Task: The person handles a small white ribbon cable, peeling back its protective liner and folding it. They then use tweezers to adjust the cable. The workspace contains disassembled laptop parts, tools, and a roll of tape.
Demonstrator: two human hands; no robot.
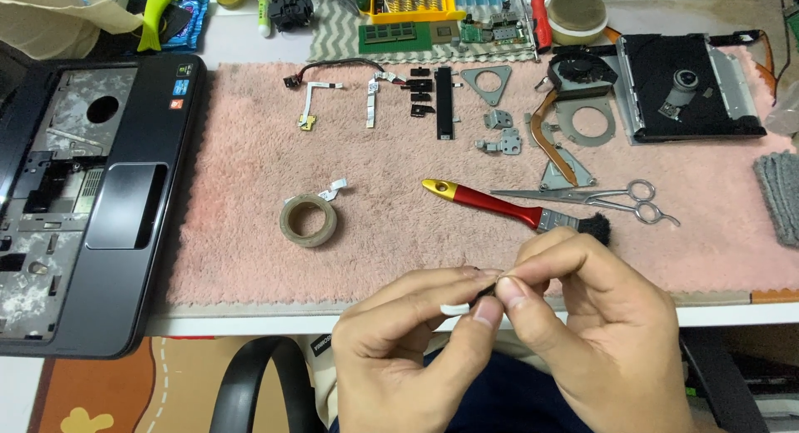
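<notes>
Both hands are pinching a small dark part with a short white strip (pixel 456 309) at the table's near edge, 6 o'clock of the pink fluffy work mat (pixel 250 258). Left hand (pixel 399 358) is closing thumb and forefinger tight on the strip end; right hand (pixel 599 333) is gripping the dark end, fingers curled shut, nothing spare between them. Judging: best done keeping the pinch light and pulling straight, over the mat so a drop lands soft. Red-handled brush with gold tip (pixel 491 204) is lying at 12 o'clock of the hands, steel scissors (pixel 620 200) at 1, beige tape roll (pixel 308 221) at 10.
</notes>
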